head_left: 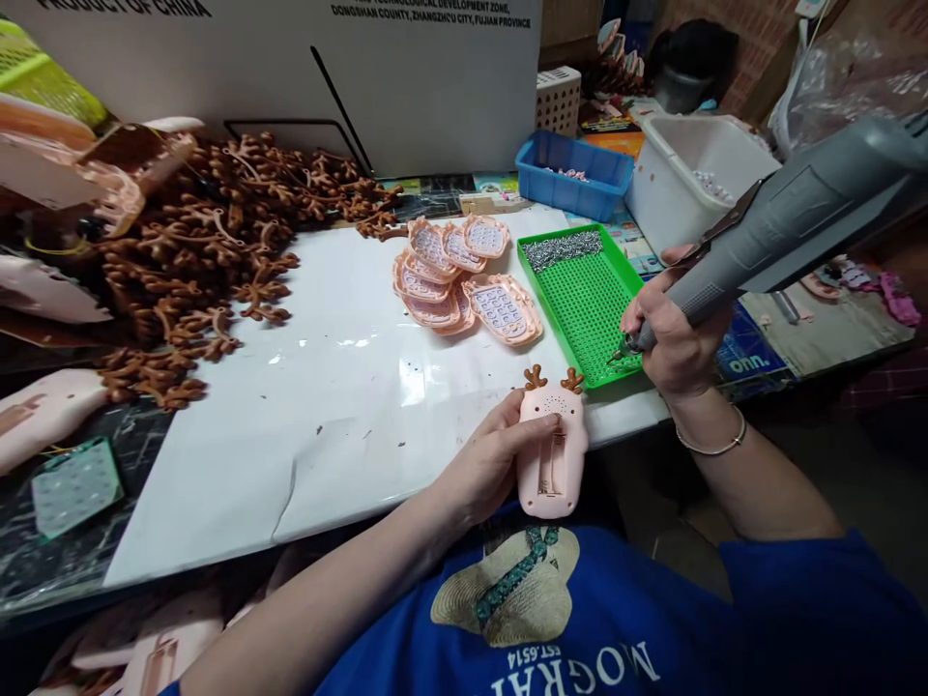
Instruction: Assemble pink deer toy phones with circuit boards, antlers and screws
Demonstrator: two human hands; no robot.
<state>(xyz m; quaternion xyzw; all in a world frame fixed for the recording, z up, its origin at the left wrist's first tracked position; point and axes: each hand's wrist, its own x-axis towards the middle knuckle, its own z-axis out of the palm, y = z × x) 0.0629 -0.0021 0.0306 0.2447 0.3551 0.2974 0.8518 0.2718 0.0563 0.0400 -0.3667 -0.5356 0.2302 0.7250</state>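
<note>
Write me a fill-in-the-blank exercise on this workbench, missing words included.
The left hand holds a pink casing whose antlers number ____.
The right hand holds a power tool coloured ____.
Small metal pieces lie in a tray coloured ____.
Missing words: two; grey; green.

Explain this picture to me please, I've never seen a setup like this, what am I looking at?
No robot here: a person works bare-handed, and this single picture comes from a camera on their head, looking forward and down. The left hand holds a pink casing with small brown antlers. The right hand grips a grey power tool, its tip appearing over a green tray that holds small metal pieces. On the white surface lie pink shells in a loose group, with a heap of brown antler pieces at the left.
</note>
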